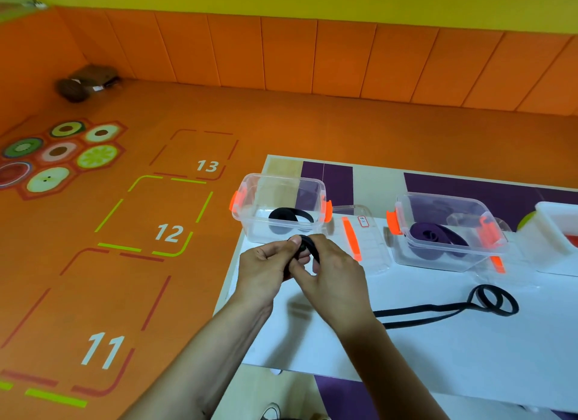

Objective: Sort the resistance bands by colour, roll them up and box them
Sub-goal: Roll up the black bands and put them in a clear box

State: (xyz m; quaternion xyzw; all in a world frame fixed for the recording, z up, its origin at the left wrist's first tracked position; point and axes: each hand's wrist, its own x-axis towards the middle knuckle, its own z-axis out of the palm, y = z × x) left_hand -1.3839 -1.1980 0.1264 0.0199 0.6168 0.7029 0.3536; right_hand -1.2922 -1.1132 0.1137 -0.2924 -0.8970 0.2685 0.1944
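Both pinch coiled flat blk band (309, 247): L hand (266, 264), R hand (334, 275).

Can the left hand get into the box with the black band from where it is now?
Probably yes: that box stands open right beyond the left hand, with nothing between. It and the right hand both grip the black roll, though, and its unrolled tail trails across the table.

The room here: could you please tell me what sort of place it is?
Probably a children's play or activity room: orange padded wall panels, numbered floor boxes 11 to 13, and hexagonal fruit-slice floor graphics. The left hand and right hand grip a black resistance band.
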